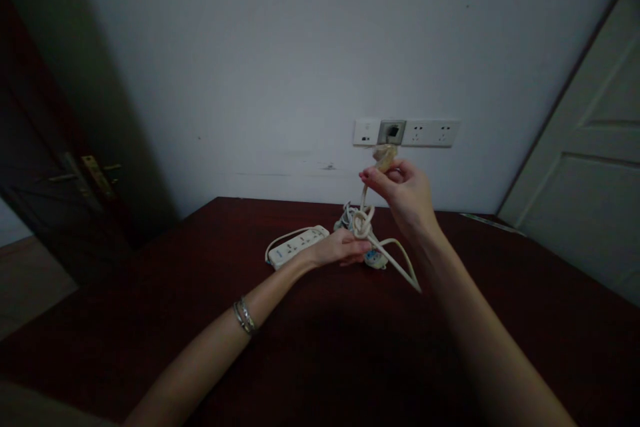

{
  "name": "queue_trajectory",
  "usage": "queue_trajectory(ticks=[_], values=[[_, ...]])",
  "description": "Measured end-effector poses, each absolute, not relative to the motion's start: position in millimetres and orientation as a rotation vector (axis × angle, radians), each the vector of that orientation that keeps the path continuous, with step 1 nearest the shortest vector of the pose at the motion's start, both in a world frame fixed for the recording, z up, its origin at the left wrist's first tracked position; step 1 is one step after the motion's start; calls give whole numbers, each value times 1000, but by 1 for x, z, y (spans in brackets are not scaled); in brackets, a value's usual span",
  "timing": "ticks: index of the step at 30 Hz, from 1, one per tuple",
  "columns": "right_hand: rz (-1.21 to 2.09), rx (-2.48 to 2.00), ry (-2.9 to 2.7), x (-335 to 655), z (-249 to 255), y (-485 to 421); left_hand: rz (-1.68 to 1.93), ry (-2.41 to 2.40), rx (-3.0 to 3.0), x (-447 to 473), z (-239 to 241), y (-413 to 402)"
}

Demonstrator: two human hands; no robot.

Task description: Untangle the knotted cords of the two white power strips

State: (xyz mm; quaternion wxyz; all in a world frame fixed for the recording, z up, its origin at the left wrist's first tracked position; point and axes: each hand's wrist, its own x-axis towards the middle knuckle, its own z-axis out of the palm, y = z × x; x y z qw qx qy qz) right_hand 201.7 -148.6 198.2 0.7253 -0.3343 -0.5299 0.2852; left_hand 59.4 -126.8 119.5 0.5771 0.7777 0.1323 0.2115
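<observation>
Pinching plug (385, 157) in nearly closed right hand (401, 183), holding cord (395, 263) in loosely curled left hand (345, 248); best to support knot (362, 223), never yanking.

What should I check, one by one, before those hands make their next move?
1. Cord free of loops: not ok; it is looped around itself between the hands.
2. Right hand holding the cord's tan end: ok.
3. Left hand holding the cord: ok, at the looped part.
4. Strip resting on the table: ok.
5. Tan end clear of the wall sockets: cannot tell; one view doesn't settle the depth.
</observation>
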Motion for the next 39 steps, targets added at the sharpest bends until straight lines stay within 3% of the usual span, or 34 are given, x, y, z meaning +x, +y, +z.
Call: queue_trajectory(ticks=[17, 25, 33, 39], values=[[135, -779, -1332, 201, 192, -146, 630, 814, 1936, 67, 138, -140], [-137, -889, -1266, 218, 197, -148, 739, 1129, 2347, 64, 141, -142], [-24, -871, -1136, 241, 197, -138, 661, 1034, 2700, 54, 151, -144], [101, -1062, -1140, 252, 195, -132, 442, 642, 2755, 26, 170, -129]])
